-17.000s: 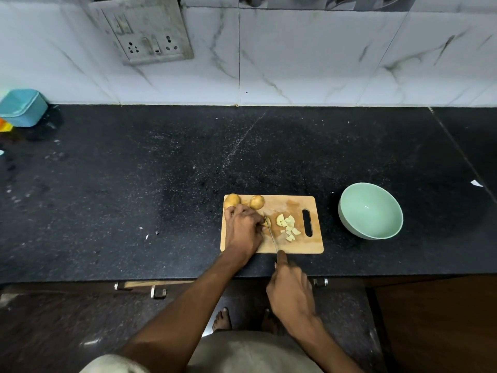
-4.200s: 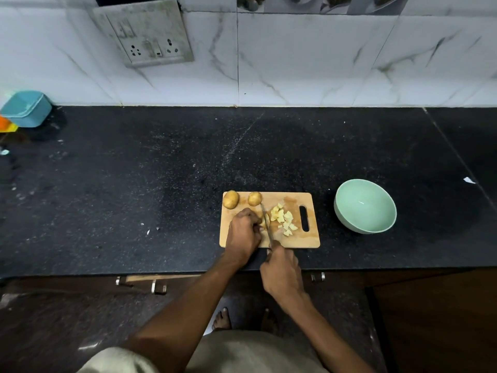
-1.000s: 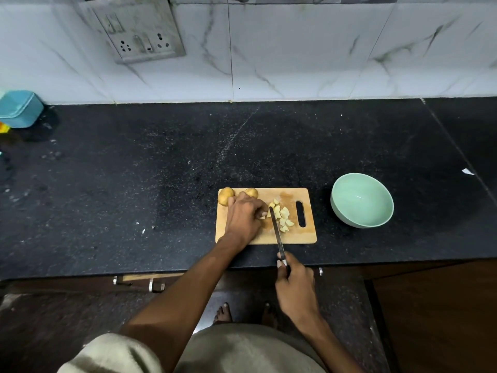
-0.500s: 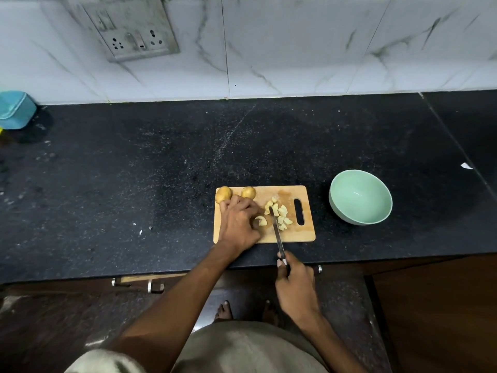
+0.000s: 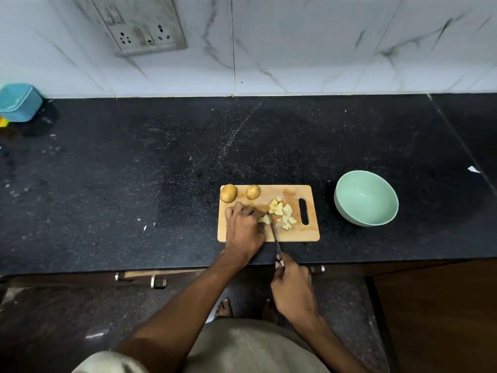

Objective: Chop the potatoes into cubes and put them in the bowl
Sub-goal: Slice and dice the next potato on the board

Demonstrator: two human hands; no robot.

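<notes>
Nearest to me I see bare feet (image 5: 224, 308) on the dark floor and a pale garment at the bottom edge. Just past them, my right hand (image 5: 291, 288) hangs off the front lip of the black counter (image 5: 134, 170), fingers curled round the handle of the knife (image 5: 274, 235), forearm running back toward the lower right. The knife's long axis runs nearly straight away from me, tilted slightly left, with its tip over the wooden cutting board (image 5: 269, 234).

My left hand (image 5: 244, 224) lies on the board's near left part, forearm coming in diagonally from the lower left, knuckles up and fingers bent down over a pale potato piece (image 5: 265, 219), pinning it just left of the blade. The hand covers most of that piece, so I cannot tell its shape.

Right of the blade sits a loose heap of potato cubes (image 5: 283, 212), between the knife and the board's handle slot (image 5: 304, 215). The board's long side runs left to right, slot toward the right. At its far left corner two whole potatoes (image 5: 228, 193) stand side by side, apart from the hand.

The mint bowl (image 5: 367, 197) rests on the counter, right of the board and not touching it; I see no pieces inside it.

Farther off, a blue container (image 5: 18, 102) sits at the far left against the marbled wall, where a socket plate (image 5: 142, 25) is mounted. A small white scrap (image 5: 473, 169) lies far right.
</notes>
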